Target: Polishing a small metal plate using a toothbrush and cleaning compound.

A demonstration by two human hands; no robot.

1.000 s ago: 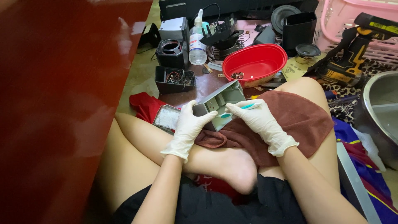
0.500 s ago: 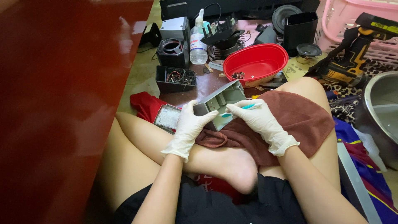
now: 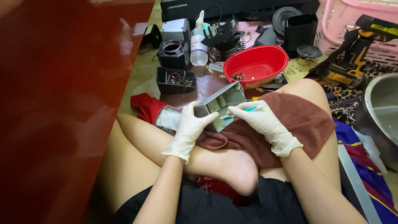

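Note:
I sit cross-legged on the floor with a brown towel over my lap. My left hand, in a white glove, grips the near end of a grey plastic box-shaped casing that rests on the towel. My right hand, also gloved, holds a small teal and white toothbrush with its head pointed into the open side of the casing.
A red oval basin holds small parts. Black speaker housings, a clear spray bottle, a yellow and black power drill, a pink basket, a steel pot and a dark red cabinet side surround me.

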